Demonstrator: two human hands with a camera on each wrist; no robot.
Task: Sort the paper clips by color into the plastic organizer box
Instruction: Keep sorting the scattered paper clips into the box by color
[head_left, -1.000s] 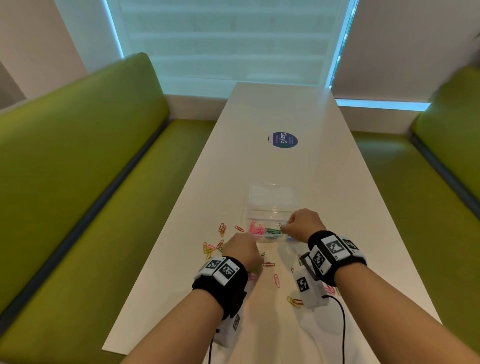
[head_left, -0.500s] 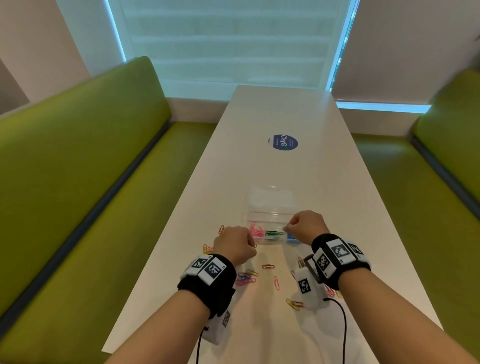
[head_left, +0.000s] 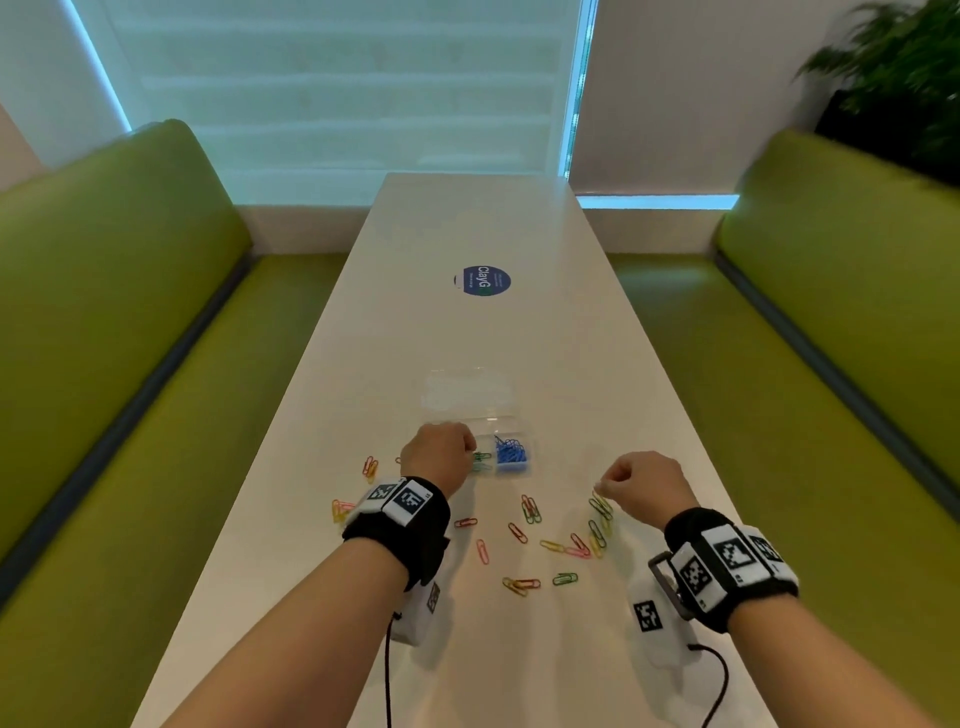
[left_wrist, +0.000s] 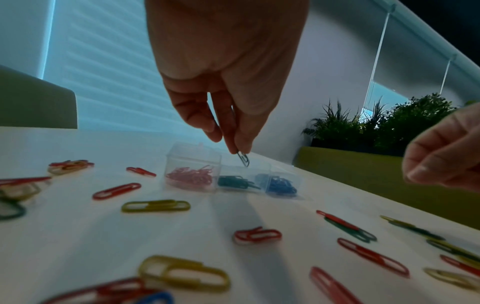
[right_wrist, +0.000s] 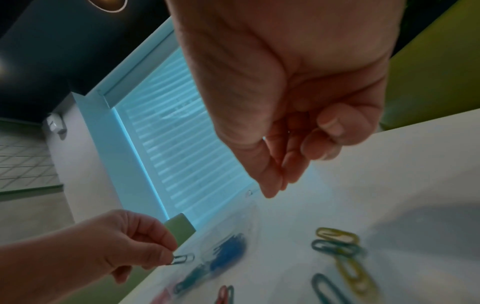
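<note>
loose clips: red, yellow and green paper clips scattered on the white table nearest the person, a few more left of the left wrist. Still plenty unsorted, so the task looks partway through.
right hand: right hand hovers over a yellow/green cluster at the right of the scatter. Fingers curled, thumb and fingertips close together — right wrist view shows nothing between them, so empty, about to pick.
left hand: left hand pinches one green clip between thumb and finger, clip hanging down just above the middle compartment.
organizer box: clear plastic organizer box just past the hands, lid open at the far side. Left wrist view shows three near compartments — pink clips left, green clips middle, blue clips right.
step in hand: judged as dropping the green clip in with the greens.
how to do it well: keep the clip over the middle cell, lower it below the wall tops before letting go. The cells are narrow and a clip could bounce into pink or blue. Let go with a small finger spread, no flick.
right hand next: probably take one clip only. The yellow and green ones overlap, so separate them before lifting, or two colours may come up together.
far end: round blue sticker on the table well beyond the box, not involved.
</note>
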